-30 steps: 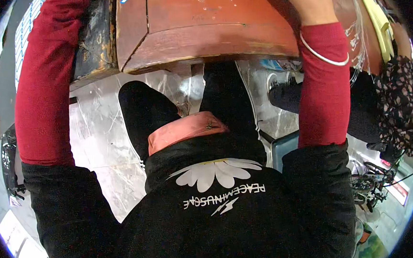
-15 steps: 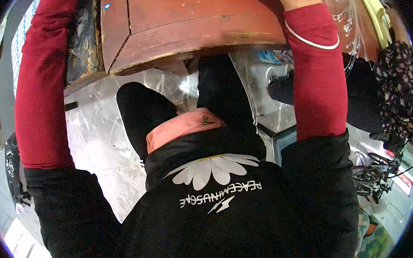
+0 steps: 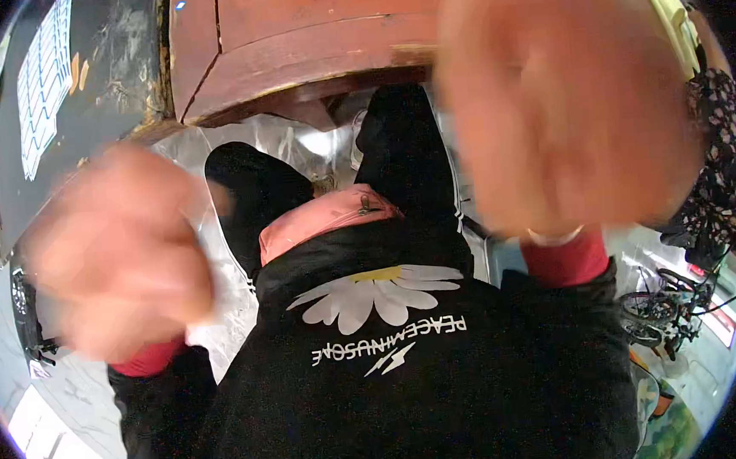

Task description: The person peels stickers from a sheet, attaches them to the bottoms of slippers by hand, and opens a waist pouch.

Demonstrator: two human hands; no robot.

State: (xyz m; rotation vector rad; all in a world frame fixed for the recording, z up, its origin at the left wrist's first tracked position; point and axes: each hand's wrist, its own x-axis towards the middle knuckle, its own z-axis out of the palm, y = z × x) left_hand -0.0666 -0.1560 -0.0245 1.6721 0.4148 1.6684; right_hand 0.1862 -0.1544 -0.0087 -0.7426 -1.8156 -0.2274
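Observation:
My left hand (image 3: 122, 251) is raised close to the camera at the left, in front of the dark table edge. My right hand (image 3: 564, 105) looms large at the upper right and covers part of the reddish-brown wooden tabletop (image 3: 313, 58). Both are smeared by motion, so their fingers cannot be made out, nor whether anything is in them. Red cuffs (image 3: 566, 260) show at both wrists, and a pale bangle (image 3: 554, 236) circles the right one.
A dark panel (image 3: 109, 68) with a blue-lined white sheet (image 3: 47, 90) adjoins the tabletop on the left. Yellow pieces (image 3: 662, 0) lie at the far right beside another person's floral sleeve (image 3: 713, 154). Bicycles (image 3: 668, 307) stand further back. My legs (image 3: 396, 142) reach under the table.
Both hands have pulled back from beyond the top of the view toward my body and up near the camera. The red sleeves are now mostly hidden behind them.

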